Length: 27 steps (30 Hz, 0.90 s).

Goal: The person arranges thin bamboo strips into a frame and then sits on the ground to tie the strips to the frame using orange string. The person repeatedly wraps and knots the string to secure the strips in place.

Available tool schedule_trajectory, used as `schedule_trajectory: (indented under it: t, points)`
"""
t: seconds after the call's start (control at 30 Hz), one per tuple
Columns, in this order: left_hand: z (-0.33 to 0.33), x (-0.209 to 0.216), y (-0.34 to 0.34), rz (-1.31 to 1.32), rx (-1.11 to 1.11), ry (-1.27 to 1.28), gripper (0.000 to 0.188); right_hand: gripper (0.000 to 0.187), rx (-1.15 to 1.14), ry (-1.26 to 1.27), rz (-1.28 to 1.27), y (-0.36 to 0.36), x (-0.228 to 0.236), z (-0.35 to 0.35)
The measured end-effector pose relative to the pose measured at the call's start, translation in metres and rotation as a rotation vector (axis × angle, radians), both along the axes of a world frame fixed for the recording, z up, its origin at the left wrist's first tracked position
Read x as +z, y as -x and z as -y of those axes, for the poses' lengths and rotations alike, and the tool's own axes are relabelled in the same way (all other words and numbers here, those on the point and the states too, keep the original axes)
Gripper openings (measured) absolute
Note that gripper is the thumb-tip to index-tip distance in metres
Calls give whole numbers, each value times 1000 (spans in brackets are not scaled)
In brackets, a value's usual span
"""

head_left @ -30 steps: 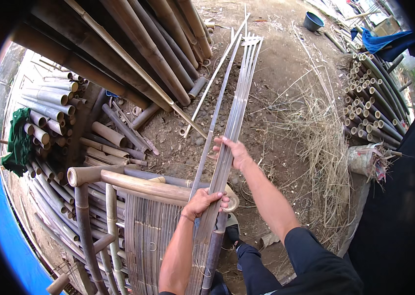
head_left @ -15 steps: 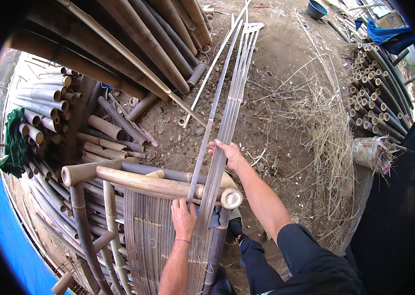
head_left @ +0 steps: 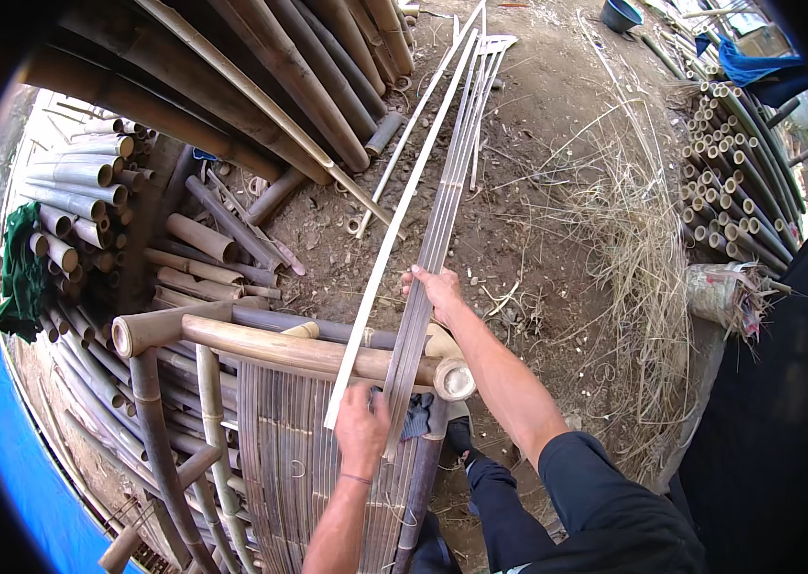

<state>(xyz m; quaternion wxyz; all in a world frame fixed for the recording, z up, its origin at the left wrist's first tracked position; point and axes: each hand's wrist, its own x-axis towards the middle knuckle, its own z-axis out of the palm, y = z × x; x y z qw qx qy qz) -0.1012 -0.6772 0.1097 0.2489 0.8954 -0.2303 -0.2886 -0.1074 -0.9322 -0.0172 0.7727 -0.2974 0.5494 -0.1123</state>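
My right hand point(head_left: 436, 292) is closed around a bundle of long, thin brown bamboo strips point(head_left: 412, 333), which fan apart toward the far end. Left of the bundle, a single bamboo strip point(head_left: 387, 253) shows its pale face, with its near end beside my left hand point(head_left: 363, 426). My left fingers are curled at that end and slightly blurred. Both the strip and the bundle pass over the top rail point(head_left: 270, 349) of a bamboo frame. Beneath my left hand lies a panel of dark bamboo slats point(head_left: 275, 450) set in the frame.
Thick bamboo poles point(head_left: 299, 86) slant in from the upper left. Cut bamboo is stacked at the left point(head_left: 88, 177) and right point(head_left: 739, 191). Dry shavings point(head_left: 633, 316) litter the dirt ground. A grey cloth point(head_left: 417, 417) hangs by the frame's corner.
The single strip has turned from its brown face to its pale face, its near end shifting left. The bundle stays in my right hand. My left hand has moved slightly.
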Motion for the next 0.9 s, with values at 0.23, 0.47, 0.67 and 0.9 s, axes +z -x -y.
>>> schedule_trajectory:
  t: [0.23,0.47,0.67,0.9]
  points:
    - [5,-32,24,-98,77,10,32,16,-34,69,-62,4,-4,1]
    - [-3,-40,20,-389,240,-4,41,18,-64,43,-82,13,4,-16]
    - [-7,-36,13,-311,96,-26,40,28,-16,53,-168,17,-11,-20]
    - [-14,-45,10,-676,251,212,30,33,4,194,-260,25,-9,-24]
